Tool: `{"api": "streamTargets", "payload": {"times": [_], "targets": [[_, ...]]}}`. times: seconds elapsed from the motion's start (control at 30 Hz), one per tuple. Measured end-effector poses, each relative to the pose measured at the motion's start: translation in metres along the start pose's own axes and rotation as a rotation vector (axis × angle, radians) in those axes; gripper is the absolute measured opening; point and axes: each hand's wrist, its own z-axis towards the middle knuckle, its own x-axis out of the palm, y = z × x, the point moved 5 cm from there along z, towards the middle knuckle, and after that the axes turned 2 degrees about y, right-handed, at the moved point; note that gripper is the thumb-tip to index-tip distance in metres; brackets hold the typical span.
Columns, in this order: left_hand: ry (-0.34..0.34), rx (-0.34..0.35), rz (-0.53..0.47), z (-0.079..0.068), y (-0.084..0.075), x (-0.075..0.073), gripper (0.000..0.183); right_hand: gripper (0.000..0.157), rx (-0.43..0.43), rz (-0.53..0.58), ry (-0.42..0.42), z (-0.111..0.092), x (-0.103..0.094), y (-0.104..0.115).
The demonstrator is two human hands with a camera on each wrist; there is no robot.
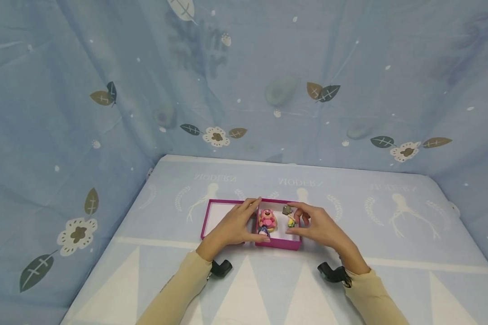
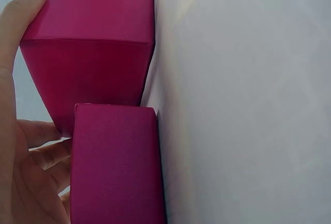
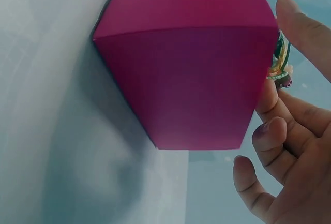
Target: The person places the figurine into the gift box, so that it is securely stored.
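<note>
magenta box: three figurines at the opening, tray alongside

the magenta box (image 1: 278,243) stands open side up, interior white. the left hand (image 1: 236,224) grips its left end, thumb at the front rim. a pink bear figurine (image 1: 267,218) sits inside, left half; a blue-grey figurine (image 1: 263,230) is beside it, near the front left corner. a yellow-and-green figurine (image 1: 291,221) is upright between the right hand's (image 1: 319,224) thumb and index finger; contact unconfirmed. a magenta-edged tray (image 1: 219,212), white inside, lies just left of the box.

Soft, even light; in the right wrist view, a blurred shadow marks the surface (image 3: 46,84) beside the box (image 3: 186,84).
</note>
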Motion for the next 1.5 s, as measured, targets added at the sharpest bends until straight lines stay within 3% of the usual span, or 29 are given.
{"api": "streamTargets", "payload": {"times": [0.1, 0.27, 0.5, 0.7, 1.03, 1.5], "targets": [[0.000, 0.003, 0.008, 0.000, 0.000, 0.000, 0.113, 0.070, -0.026, -0.014, -0.005, 0.003, 0.003, 0.001], [0.002, 0.015, 0.023, 0.001, 0.000, 0.002, 0.114, 0.068, -0.081, -0.061, -0.098, 0.004, 0.006, 0.000], [-0.001, 0.021, 0.016, 0.001, -0.001, 0.002, 0.114, 0.065, -0.066, -0.040, -0.151, 0.004, 0.016, -0.011], [0.005, 0.014, 0.007, 0.001, 0.001, 0.004, 0.113, 0.067, -0.019, 0.010, -0.127, 0.004, 0.021, -0.017], [0.006, 0.017, 0.003, 0.000, 0.000, 0.003, 0.113, 0.066, 0.071, -0.036, -0.049, 0.006, 0.022, -0.017], [0.007, 0.010, 0.014, 0.000, 0.000, 0.001, 0.113, 0.065, 0.082, -0.064, 0.008, 0.012, 0.021, -0.013]]}}
